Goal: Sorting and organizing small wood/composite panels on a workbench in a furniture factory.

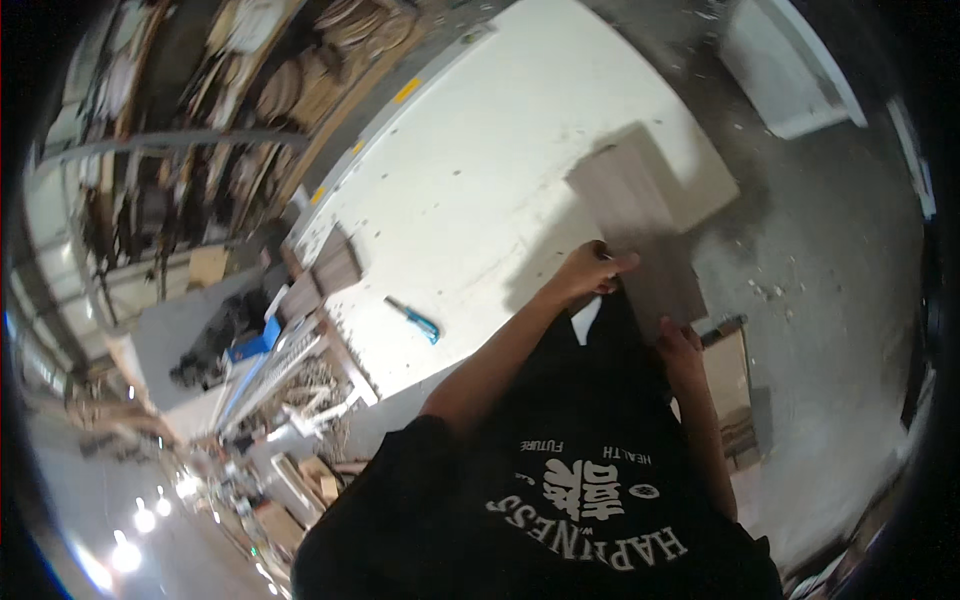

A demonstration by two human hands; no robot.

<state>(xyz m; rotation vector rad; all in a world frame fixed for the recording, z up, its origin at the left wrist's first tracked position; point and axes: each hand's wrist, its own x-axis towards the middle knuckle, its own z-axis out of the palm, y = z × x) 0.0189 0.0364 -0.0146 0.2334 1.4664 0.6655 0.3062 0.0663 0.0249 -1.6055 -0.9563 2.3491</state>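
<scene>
A grey-brown wood-grain board [655,270] is held over the near right part of the white table, slightly smeared by motion. My left hand [592,272] grips its left edge, thumb on top and fingers curled under. At the board's near end my right hand [682,348] is closed on the edge, its fingers partly hidden. On the tabletop to the left lies a blue utility knife [415,320], apart from both hands.
The white table [480,190] carries scattered dark chips. Brown wood pieces [335,265] sit at its left edge. Shelving with stacked boards [190,190] stands far left. A white box-like unit [785,70] stands on the floor at far right, and a carton [730,385] is near my right arm.
</scene>
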